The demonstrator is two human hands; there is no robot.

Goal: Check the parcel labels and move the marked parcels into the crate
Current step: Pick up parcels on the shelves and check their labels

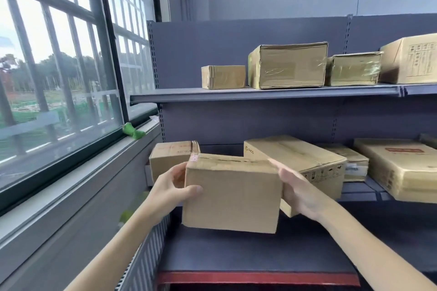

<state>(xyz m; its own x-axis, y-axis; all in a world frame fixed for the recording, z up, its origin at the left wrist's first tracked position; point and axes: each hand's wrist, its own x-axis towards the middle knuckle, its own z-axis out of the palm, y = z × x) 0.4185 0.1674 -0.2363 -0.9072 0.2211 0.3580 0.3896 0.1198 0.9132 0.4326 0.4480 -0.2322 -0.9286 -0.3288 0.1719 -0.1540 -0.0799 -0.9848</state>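
Observation:
I hold a plain brown cardboard parcel [233,194] in the air in front of the middle shelf, between both hands. My left hand [172,186] grips its left end, thumb on the near face. My right hand [299,190] presses flat against its right end with straight fingers. The near face shows no label; a strip of printed tape sits at its top left corner. More parcels lie on the middle shelf [361,192]: a small one [169,158] behind my left hand and a long box marked PICO [298,160] behind my right. No crate is in view.
The upper shelf [260,94] carries several cardboard boxes, the biggest [288,66] wrapped in clear tape. A flat box [402,168] overhangs the middle shelf at right. The lowest shelf [255,255] has a red front edge. A barred window [59,78] and its sill run along the left.

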